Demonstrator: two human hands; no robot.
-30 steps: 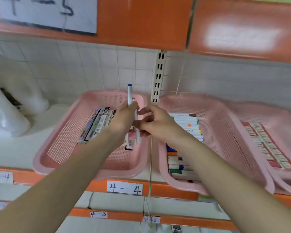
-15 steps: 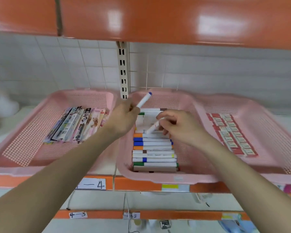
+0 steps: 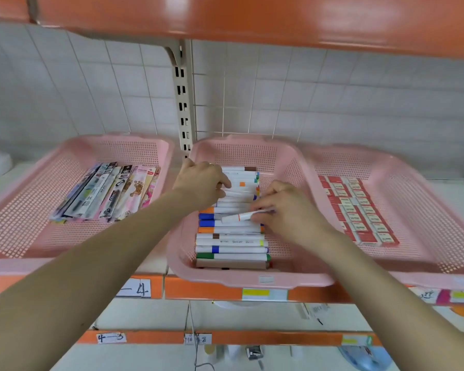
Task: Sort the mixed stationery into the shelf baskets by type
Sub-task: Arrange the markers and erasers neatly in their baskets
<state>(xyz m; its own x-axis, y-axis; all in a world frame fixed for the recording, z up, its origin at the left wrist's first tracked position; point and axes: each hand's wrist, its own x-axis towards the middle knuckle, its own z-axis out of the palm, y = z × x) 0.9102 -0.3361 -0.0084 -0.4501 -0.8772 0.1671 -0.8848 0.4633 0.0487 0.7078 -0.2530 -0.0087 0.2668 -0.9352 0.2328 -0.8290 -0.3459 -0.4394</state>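
Our right grip (image 3: 287, 210) pinches a white orange-banded plastic marker (image 3: 239, 217) just above the row of markers (image 3: 231, 250) in the middle pink mesh basket (image 3: 252, 282). Our left grip (image 3: 201, 183) curls onto that row; whether it clamps one, we cannot tell.

Left basket (image 3: 113, 139): packaged pens (image 3: 110, 194), fanned.
Middle basket (image 3: 252, 281): white markers (image 3: 232, 249) stacked crosswise; left hand (image 3: 201, 183), fingers curled, on the far ones; right hand (image 3: 287, 207) pinches orange-banded marker (image 3: 241, 216) above the stack.
Right basket (image 3: 413, 266): small red-and-white boxes (image 3: 359, 210) in rows.
All 3 pink, side by side on shelf (image 3: 198, 289).
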